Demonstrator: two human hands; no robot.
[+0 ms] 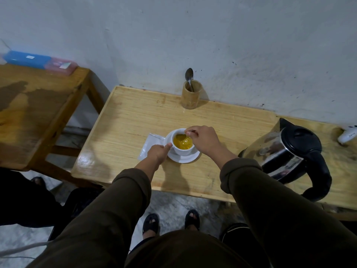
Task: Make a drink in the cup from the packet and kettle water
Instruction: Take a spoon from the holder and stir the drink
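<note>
A white cup (182, 149) full of yellow-orange liquid stands on a white saucer (185, 158) in the middle of the light wooden table (125, 120). My left hand (158, 152) grips the cup at its left side, thumb against the wall. My right hand (202, 139) is over the cup's right rim, fingers pinched on a spoon (180, 136) whose bowl dips into the liquid. A flat white packet (149, 144) lies on the table left of the saucer, partly under my left hand. The steel kettle (286, 153) with black lid and handle stands to the right.
A bamboo holder (191, 96) with a second spoon (189, 75) stands at the back by the wall. A white plug (347, 135) lies at far right. A darker wooden table (38, 105) at left carries blue and pink boxes (38, 60). My feet show on the floor below.
</note>
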